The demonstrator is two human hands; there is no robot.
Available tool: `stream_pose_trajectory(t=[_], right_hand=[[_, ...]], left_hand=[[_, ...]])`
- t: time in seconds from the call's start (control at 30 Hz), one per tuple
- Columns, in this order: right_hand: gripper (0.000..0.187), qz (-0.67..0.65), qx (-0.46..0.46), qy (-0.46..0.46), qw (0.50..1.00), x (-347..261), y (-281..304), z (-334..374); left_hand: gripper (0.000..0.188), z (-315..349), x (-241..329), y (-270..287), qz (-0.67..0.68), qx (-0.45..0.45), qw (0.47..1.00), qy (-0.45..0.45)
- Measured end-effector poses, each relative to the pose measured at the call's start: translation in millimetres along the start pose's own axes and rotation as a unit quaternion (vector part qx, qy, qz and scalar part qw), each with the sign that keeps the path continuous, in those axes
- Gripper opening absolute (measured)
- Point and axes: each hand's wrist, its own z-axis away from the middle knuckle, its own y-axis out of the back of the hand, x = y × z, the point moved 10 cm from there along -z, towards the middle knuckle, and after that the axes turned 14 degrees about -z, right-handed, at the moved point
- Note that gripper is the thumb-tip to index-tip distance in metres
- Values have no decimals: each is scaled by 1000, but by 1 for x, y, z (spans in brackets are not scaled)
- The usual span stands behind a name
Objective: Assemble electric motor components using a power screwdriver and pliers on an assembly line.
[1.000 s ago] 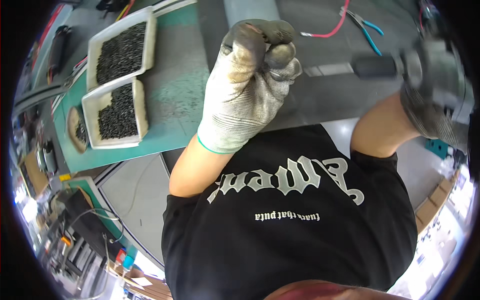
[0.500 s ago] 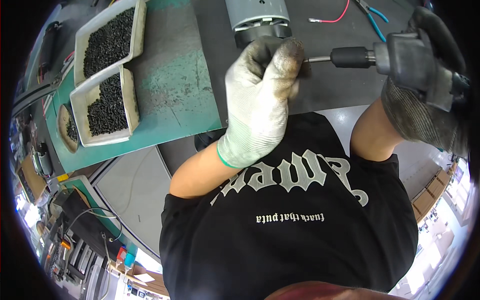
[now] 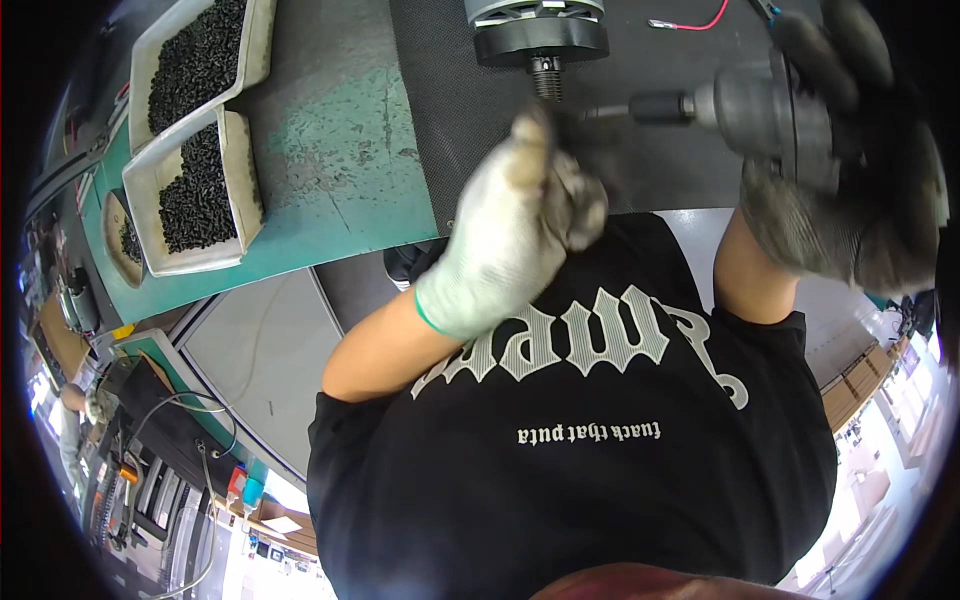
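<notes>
My right hand (image 3: 850, 215), in a dark-soiled glove, is wrapped round a grey power screwdriver (image 3: 735, 110). Its black collar and thin bit point left, toward my other hand. My left hand (image 3: 520, 220), in a whitish glove with dirty fingertips, is closed just below the motor's shaft. Something dark and motion-smeared shows at its fingers; I cannot make out what it is. Beyond it lies a grey cylindrical motor (image 3: 537, 12), partly cut off by the upper edge. A black disc (image 3: 540, 42) caps its near end, and a threaded shaft (image 3: 547, 78) sticks out toward me.
On the green bench mat (image 3: 330, 150) at left stand two whitish trays (image 3: 255, 180) of small black screws, beside a small round dish (image 3: 115, 235). A red wire (image 3: 700, 24) with a metal terminal lies at the back right, near blue-handled pliers (image 3: 765, 8).
My left hand has come away from the motor's end, so the disc and threaded shaft now show. The screwdriver has shifted slightly left, and the whole view has moved a little.
</notes>
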Motion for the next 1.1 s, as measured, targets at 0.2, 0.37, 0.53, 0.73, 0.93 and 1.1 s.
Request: stream_pose_trajectory(t=[0.2,0.37,0.53,0.73,0.93,1.1], right_hand=[[41,-1,-1,16,1000,15,-9,-18],[41,5,0,24,1000,10,-10,-18],[40,5,7,30,1000,6,-5,-19],[40,5,14,41,999,5,-6,-16],[39,-1,18,46,999,2,1,-22],[39,-1,23,57,998,8,-12,-16]], left_hand=[[20,-15,10,35,103,113,988,8],[19,-3,36,41,-292,257,921,11],[24,-6,38,37,-182,264,947,-30],[23,-14,25,40,46,134,989,-51],[26,-18,18,24,157,34,986,-48],[27,-18,8,28,144,94,985,-2]])
